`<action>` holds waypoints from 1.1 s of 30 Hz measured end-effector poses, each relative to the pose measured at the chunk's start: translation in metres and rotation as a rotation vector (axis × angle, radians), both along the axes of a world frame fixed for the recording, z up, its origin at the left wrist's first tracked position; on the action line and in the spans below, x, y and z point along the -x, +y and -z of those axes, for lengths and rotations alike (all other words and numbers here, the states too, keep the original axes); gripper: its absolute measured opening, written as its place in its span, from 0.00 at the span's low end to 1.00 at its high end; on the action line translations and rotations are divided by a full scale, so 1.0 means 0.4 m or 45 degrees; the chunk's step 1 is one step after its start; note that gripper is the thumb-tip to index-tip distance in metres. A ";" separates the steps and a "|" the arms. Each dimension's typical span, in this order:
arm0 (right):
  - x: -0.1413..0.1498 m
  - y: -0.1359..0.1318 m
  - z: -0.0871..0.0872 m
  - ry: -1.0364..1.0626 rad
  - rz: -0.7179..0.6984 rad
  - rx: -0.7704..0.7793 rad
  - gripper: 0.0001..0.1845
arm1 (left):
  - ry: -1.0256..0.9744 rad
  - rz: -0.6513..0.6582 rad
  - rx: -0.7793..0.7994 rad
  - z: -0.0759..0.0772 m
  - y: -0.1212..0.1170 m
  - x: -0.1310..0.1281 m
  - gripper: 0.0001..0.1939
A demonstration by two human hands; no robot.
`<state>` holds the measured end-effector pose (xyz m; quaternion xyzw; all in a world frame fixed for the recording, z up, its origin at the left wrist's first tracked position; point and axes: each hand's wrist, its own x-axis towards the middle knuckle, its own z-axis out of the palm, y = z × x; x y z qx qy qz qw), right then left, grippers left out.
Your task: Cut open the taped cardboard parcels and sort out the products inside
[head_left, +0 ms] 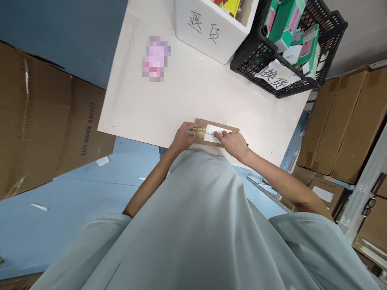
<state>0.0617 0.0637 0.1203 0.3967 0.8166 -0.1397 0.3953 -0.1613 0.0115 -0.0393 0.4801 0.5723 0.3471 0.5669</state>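
Note:
A flat brown cardboard parcel point(230, 129) lies at the near edge of the white table point(193, 92). It carries a white label point(213, 132) and a strip of yellowish tape point(200, 130). My left hand point(183, 137) rests on the parcel's left end, fingers curled against the tape. My right hand point(232, 143) lies on the right part, fingers stretched flat and pressing on the label.
A white foam box point(208, 30) with handwritten characters stands at the table's far side. Beside it a black plastic crate point(287, 48) holds green boxes and a paper tag. A blurred pink object point(155, 58) lies on the table. Cardboard cartons point(347, 121) stand right, a large carton point(39, 121) left.

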 end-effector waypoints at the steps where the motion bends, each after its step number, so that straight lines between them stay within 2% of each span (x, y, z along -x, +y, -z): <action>1: -0.027 -0.003 -0.003 -0.012 0.036 -0.012 0.30 | 0.020 -0.012 0.006 -0.003 -0.001 -0.004 0.21; 6: -0.198 -0.019 -0.015 -0.108 0.209 -0.035 0.29 | 0.113 -0.051 0.008 -0.011 -0.001 -0.014 0.20; 9: -0.270 -0.032 -0.011 -0.099 0.245 -0.069 0.29 | 0.135 -0.063 -0.002 -0.012 0.001 -0.016 0.21; 19: -0.324 -0.051 0.064 0.092 0.331 -0.131 0.26 | 0.246 -0.060 0.028 -0.021 0.011 -0.022 0.22; 22: -0.349 -0.037 0.099 0.140 0.360 -0.127 0.24 | 0.291 -0.053 0.016 -0.030 0.017 -0.028 0.22; 25: -0.391 -0.035 0.144 0.297 0.464 -0.111 0.23 | 0.312 -0.045 0.014 -0.038 0.018 -0.030 0.22; 29: -0.434 -0.087 0.233 0.696 0.735 -0.110 0.23 | 0.296 -0.068 0.022 -0.036 0.014 -0.028 0.23; 33: -0.409 -0.164 0.330 1.176 1.065 -0.143 0.26 | 0.214 -0.101 0.026 -0.018 0.005 -0.018 0.23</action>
